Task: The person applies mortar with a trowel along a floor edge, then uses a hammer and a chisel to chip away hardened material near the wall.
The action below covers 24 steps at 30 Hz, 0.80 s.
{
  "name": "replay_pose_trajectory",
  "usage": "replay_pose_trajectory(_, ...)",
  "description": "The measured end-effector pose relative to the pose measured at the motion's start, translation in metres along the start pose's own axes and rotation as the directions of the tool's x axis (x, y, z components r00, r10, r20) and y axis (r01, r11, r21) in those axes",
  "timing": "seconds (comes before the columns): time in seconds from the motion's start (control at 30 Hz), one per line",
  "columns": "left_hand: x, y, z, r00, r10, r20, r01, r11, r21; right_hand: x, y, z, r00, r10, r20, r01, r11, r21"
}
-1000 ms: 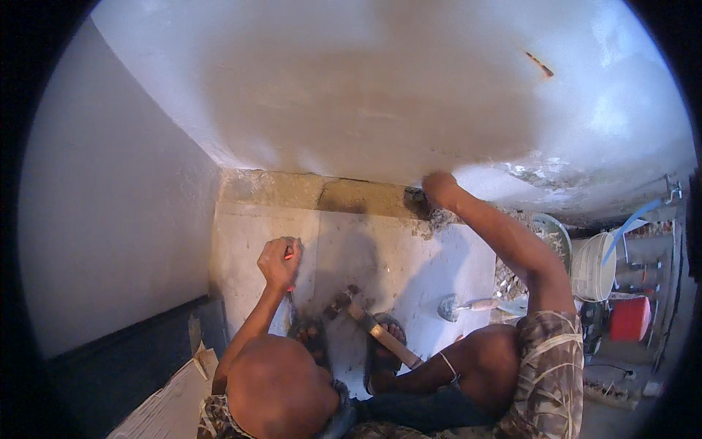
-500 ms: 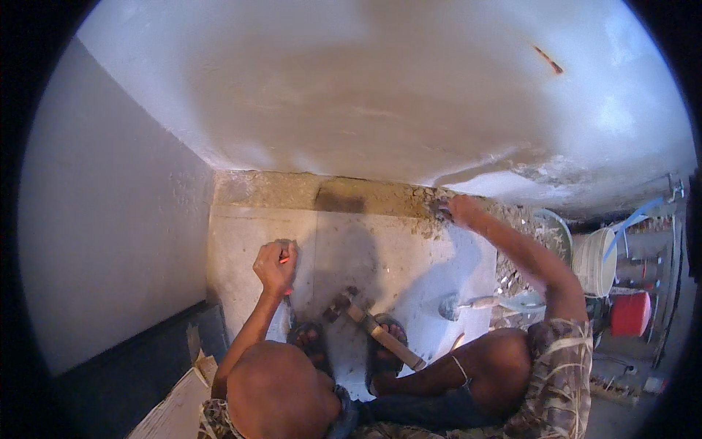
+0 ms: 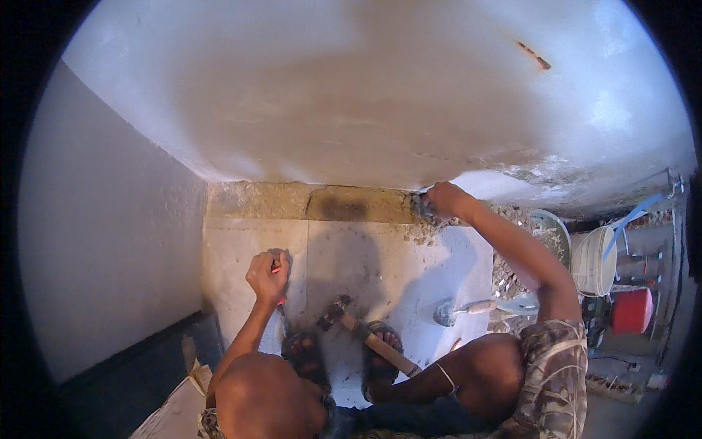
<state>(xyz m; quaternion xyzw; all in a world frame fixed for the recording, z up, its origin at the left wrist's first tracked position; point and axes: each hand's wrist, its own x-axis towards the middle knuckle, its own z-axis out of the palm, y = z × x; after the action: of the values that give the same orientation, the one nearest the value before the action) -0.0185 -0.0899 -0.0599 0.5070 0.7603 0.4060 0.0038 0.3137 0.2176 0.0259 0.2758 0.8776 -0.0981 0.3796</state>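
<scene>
My left hand [image 3: 265, 278] is closed on a red-handled tool [image 3: 281, 300] at the lower left of the light floor tile. My right hand [image 3: 446, 199] reaches to the rough strip [image 3: 267, 197] along the wall's foot, fingers closed on a dark tool [image 3: 422, 206], probably a small scraper, touching the crumbly mortar there. A hammer [image 3: 384, 347] with a wooden handle lies between my sandaled feet. A trowel [image 3: 444, 313] lies on the tile [image 3: 402, 263] to their right.
A white wall [image 3: 365, 110] rises ahead; a side wall [image 3: 102, 219] stands left. On the right are rubble [image 3: 510, 267], a basin [image 3: 557, 234], a pale bucket [image 3: 589, 267] with blue hose [image 3: 632, 219], and a red container [image 3: 630, 311]. Cardboard [image 3: 168, 410] lies at lower left.
My right hand first came down onto the mortar strip with the tool, then moved slightly left and up along it. My left hand stays closed on its tool; the view has tilted slightly.
</scene>
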Motion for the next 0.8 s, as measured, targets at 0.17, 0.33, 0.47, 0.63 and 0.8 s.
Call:
replay_pose_trajectory(0.17,0.0,0.002,-0.002,0.999,-0.024,0.026,0.024,1.0,0.002,-0.012,-0.028,0.036,0.934,0.05,-0.353,0.103,0.911,0.4)
replay_pose_trajectory(0.33,-0.003,-0.006,-0.002,0.999,-0.012,0.037,0.012,1.0,0.012,-0.033,0.004,0.026,0.959,0.111,-0.261,-0.077,0.988,0.135)
replay_pose_trajectory(0.47,-0.002,-0.001,0.002,1.0,-0.016,0.015,0.016,1.0,-0.003,-0.007,-0.047,0.008,0.873,-0.025,-0.487,0.162,0.957,0.242)
replay_pose_trajectory(0.63,-0.001,0.002,0.006,0.998,-0.044,0.04,0.044,0.999,-0.009,0.077,-0.075,0.026,0.905,-0.115,-0.408,0.12,0.993,-0.015)
replay_pose_trajectory(0.8,-0.002,-0.002,-0.005,0.999,-0.017,0.045,0.017,1.0,0.01,0.041,-0.038,0.046,0.956,0.078,-0.282,-0.063,0.996,0.062)
